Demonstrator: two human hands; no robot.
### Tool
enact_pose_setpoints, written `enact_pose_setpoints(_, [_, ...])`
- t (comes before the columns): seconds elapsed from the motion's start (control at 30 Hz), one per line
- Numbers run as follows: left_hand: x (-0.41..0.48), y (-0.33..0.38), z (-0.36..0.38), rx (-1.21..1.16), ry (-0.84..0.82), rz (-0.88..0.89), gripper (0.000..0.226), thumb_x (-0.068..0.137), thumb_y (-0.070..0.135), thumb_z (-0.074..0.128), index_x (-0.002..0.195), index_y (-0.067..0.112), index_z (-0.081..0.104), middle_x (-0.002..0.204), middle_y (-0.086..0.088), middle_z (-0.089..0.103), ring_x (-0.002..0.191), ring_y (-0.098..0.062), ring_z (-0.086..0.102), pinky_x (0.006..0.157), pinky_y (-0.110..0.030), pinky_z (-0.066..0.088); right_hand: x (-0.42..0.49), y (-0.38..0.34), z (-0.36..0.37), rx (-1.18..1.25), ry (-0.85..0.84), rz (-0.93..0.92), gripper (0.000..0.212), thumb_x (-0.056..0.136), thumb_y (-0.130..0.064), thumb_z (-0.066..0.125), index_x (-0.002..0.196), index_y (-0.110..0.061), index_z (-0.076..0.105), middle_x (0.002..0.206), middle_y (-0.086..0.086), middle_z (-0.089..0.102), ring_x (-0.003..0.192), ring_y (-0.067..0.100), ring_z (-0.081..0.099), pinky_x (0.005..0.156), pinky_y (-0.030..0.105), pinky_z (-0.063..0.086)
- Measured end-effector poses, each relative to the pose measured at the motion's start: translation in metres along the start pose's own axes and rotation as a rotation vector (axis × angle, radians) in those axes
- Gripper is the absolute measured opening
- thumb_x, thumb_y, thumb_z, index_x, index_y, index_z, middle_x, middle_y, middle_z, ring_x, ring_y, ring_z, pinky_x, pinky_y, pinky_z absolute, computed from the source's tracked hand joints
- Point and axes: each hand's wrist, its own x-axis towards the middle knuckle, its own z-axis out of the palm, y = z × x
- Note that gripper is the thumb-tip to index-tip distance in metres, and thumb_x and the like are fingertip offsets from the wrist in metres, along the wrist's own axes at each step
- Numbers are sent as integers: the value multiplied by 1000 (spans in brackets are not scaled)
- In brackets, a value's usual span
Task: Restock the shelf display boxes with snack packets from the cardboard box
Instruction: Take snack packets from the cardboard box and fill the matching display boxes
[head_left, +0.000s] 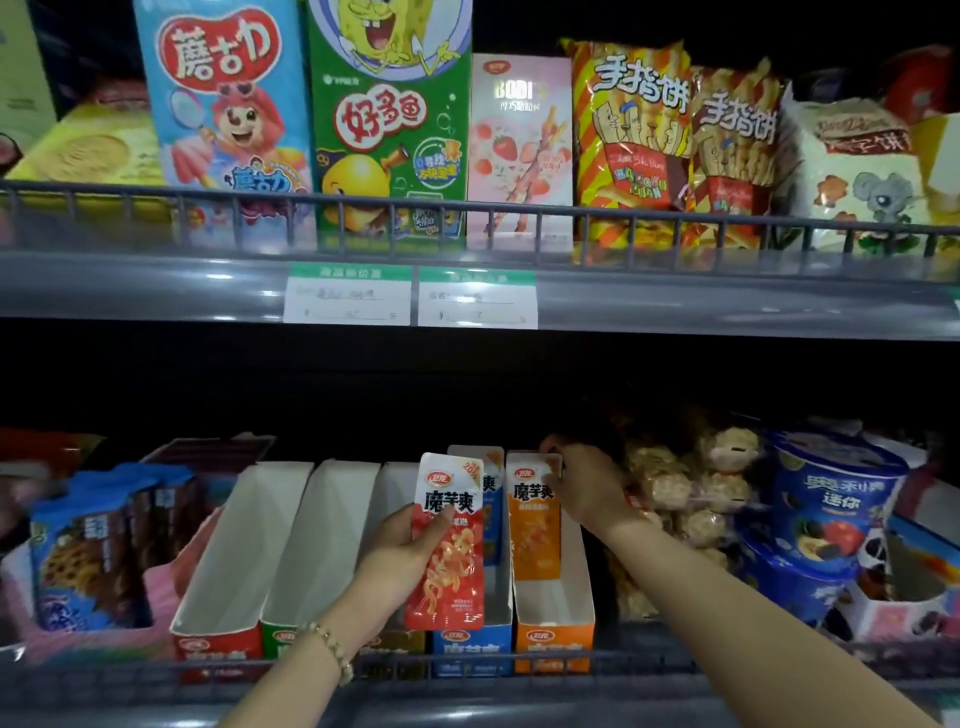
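Several narrow display boxes stand side by side on the lower shelf: a red-fronted box (218, 618), a green-fronted one (304, 561), a blue-fronted one (470, 649) and an orange-fronted box (553, 623). My left hand (402, 558) holds a red snack packet (448, 545) upright in front of the blue-fronted box. My right hand (584, 486) grips the top of an orange snack packet (534, 519) standing at the back of the orange-fronted box. A blue packet (491, 499) stands behind the red one. The cardboard box is out of view.
Blue wafer packs (104, 545) fill the lower shelf's left. Bagged rice-cracker balls (691, 499) and blue tubs (831, 509) sit to the right. A wire rail (519, 667) runs along the shelf front. The upper shelf (156, 291) carries snack boxes and two price tags (410, 296).
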Motion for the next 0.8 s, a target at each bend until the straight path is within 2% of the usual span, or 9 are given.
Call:
enact_pose_setpoints(0.07, [-2, 1, -1, -8, -2, -3, 38, 85, 54, 53, 106, 22, 54, 94, 2, 71, 81, -16, 70, 67, -26, 52, -3, -2, -2, -3, -2, -28, 30, 90, -12, 58, 120, -19, 57, 112, 3, 66, 103, 18, 62, 75, 21, 43])
enact_pose_setpoints(0.17, [-8, 4, -4, -26, -20, 0, 33, 88, 49, 52, 106, 21, 52, 97, 0, 70, 84, -18, 69, 69, -26, 53, -10, -11, -8, 56, 35, -65, 37, 92, -15, 56, 128, -21, 53, 125, 2, 58, 115, 17, 54, 92, 26, 45])
enact_pose_setpoints(0.27, [-18, 7, -9, -52, -55, 47, 28, 90, 44, 54, 106, 21, 55, 94, -1, 71, 84, -16, 70, 71, -25, 53, -25, -43, -18, 396, 27, -80, 28, 94, -22, 55, 123, -23, 56, 122, -1, 58, 112, 14, 54, 88, 22, 44])
enact_pose_setpoints(0.33, [-26, 10, -15, -79, -80, 85, 27, 90, 39, 56, 106, 17, 58, 88, -1, 73, 78, -14, 71, 66, -22, 52, -37, -68, -25, 675, -127, -96, 30, 94, -22, 57, 123, -26, 55, 119, 0, 61, 110, 15, 57, 87, 23, 48])
enact_pose_setpoints(0.4, [-35, 15, -25, -94, -96, 107, 26, 90, 36, 57, 103, 13, 60, 83, -3, 74, 72, -14, 72, 61, -21, 52, -48, -88, -28, 803, -322, -104, 37, 90, -21, 63, 123, -34, 54, 122, 1, 60, 112, 16, 58, 91, 31, 53])
enact_pose_setpoints(0.5, [-47, 17, -44, -80, -77, 151, 27, 89, 36, 58, 97, 11, 62, 82, -8, 73, 73, -19, 71, 65, -29, 56, -58, -112, -26, 743, -427, -121, 38, 87, -19, 67, 114, -42, 55, 122, -1, 60, 107, 16, 62, 88, 40, 55])
enact_pose_setpoints(0.57, [-54, 16, -63, -69, -41, 165, 26, 90, 34, 59, 93, 9, 63, 82, -11, 72, 72, -21, 71, 67, -31, 56, -61, -129, -24, 793, -473, -86, 42, 86, -10, 67, 120, -30, 55, 113, 0, 65, 95, 12, 66, 80, 32, 58])
enact_pose_setpoints(0.63, [-60, 10, -83, -57, -22, 175, 22, 89, 32, 59, 92, 10, 62, 78, -5, 72, 68, -14, 70, 63, -26, 56, -65, -149, -22, 833, -536, -89, 44, 83, -4, 69, 120, -25, 56, 105, -3, 66, 87, 8, 67, 73, 23, 58])
enact_pose_setpoints(0.8, [-60, -5, -143, -64, 65, 195, 16, 90, 31, 59, 97, 18, 62, 87, 0, 73, 74, -6, 70, 62, -19, 52, -71, -191, -7, 908, -429, -130, 45, 81, 3, 68, 112, -28, 60, 106, 1, 69, 85, 8, 68, 74, 24, 58])
